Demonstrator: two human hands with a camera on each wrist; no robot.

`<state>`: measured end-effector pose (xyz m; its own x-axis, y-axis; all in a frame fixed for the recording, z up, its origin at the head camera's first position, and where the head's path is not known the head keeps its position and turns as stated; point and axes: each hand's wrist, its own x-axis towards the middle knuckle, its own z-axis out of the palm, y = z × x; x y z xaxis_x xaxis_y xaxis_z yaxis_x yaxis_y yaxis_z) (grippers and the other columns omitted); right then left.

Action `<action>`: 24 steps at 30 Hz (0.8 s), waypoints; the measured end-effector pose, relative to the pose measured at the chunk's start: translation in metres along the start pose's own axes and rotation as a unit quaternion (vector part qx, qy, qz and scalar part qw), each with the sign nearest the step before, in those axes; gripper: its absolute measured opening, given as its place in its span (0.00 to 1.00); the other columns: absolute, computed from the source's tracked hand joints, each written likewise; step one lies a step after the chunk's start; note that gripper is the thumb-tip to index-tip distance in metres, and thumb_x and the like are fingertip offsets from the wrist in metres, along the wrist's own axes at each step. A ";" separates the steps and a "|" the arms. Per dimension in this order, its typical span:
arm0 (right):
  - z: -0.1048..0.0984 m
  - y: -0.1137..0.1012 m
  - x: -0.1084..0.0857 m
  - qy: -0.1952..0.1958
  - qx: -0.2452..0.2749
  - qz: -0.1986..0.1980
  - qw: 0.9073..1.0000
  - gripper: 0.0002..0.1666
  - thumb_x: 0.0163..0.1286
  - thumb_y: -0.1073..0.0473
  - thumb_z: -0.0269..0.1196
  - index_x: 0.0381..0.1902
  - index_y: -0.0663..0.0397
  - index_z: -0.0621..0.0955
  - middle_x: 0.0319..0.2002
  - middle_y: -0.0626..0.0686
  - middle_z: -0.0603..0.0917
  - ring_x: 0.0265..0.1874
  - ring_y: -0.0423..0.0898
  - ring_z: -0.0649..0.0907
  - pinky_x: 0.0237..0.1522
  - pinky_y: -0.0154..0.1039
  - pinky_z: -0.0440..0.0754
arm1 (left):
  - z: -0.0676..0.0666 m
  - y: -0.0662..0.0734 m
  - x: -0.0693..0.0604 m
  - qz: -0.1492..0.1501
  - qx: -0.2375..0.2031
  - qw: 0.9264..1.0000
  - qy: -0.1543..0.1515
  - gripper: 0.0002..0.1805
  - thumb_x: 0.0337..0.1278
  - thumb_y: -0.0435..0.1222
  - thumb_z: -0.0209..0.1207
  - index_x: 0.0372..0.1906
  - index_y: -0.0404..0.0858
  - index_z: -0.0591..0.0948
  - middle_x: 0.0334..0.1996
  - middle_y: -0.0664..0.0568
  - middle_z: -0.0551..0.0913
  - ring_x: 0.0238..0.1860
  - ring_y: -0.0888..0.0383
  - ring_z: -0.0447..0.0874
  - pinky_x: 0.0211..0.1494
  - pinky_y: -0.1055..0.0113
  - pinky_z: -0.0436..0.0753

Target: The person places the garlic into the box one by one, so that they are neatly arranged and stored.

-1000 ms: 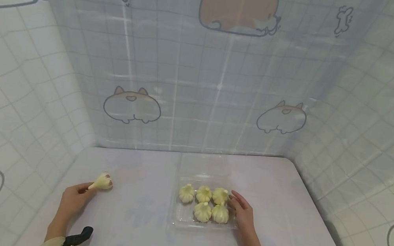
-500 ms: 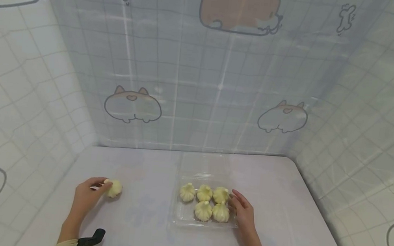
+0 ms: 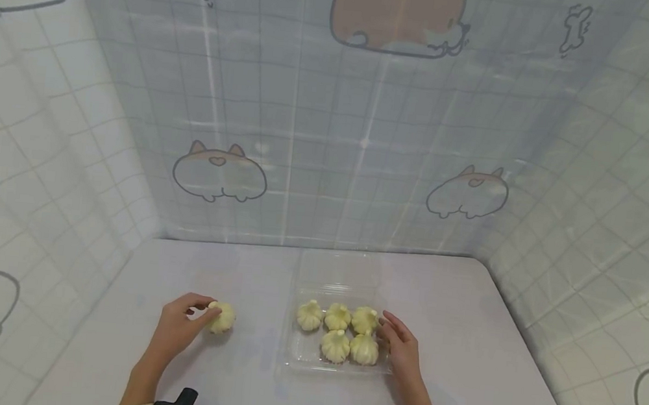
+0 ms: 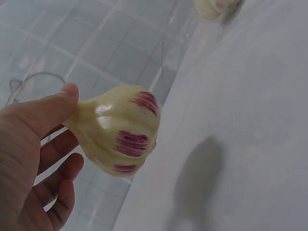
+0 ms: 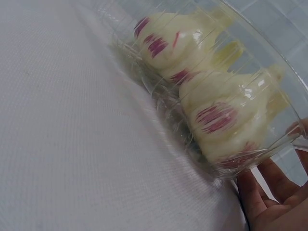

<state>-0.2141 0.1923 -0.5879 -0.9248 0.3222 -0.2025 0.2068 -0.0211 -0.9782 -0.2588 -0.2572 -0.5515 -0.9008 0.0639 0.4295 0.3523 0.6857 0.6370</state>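
Observation:
My left hand (image 3: 180, 322) pinches a garlic bulb (image 3: 222, 318) by its stem between thumb and fingers, left of the clear plastic container. In the left wrist view this bulb (image 4: 120, 130) shows purple streaks and hangs above its shadow on the table. My right hand (image 3: 402, 353) rests against the right side of the clear plastic container (image 3: 302, 361), its fingers loosely bent at the wall and rim. Several garlic bulbs (image 3: 335, 346) sit inside in two rows; the front left spot holds none. The right wrist view shows two streaked bulbs (image 5: 221, 115) through the clear wall.
The container's clear lid (image 3: 338, 269) lies folded back behind it. A pale cloth covers the table (image 3: 249, 378). Patterned sheet walls (image 3: 331, 131) with cartoon dogs stand at the back and both sides.
My left hand has moved right with the garlic bulb, toward the container, and the bulb has turned so its streaks no longer face the head camera. The right hand has stayed at the container.

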 end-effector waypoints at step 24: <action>0.002 -0.004 -0.001 0.007 -0.001 0.009 1.000 0.23 0.73 0.55 0.57 0.64 0.50 0.75 0.59 0.59 0.78 0.54 0.55 0.80 0.56 0.51 0.76 | 0.029 0.081 0.023 0.057 -0.034 0.995 -0.076 0.10 0.49 0.46 0.72 0.35 0.49 0.86 0.31 0.68 0.81 0.35 0.59 0.81 0.38 0.61 0.80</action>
<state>-0.2143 0.1906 -0.5840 -0.9162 0.3357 -0.2188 0.2237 -0.0244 -0.9744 -0.2583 -0.1791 -0.5085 -0.8801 0.2506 0.4033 0.4662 0.6178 0.6332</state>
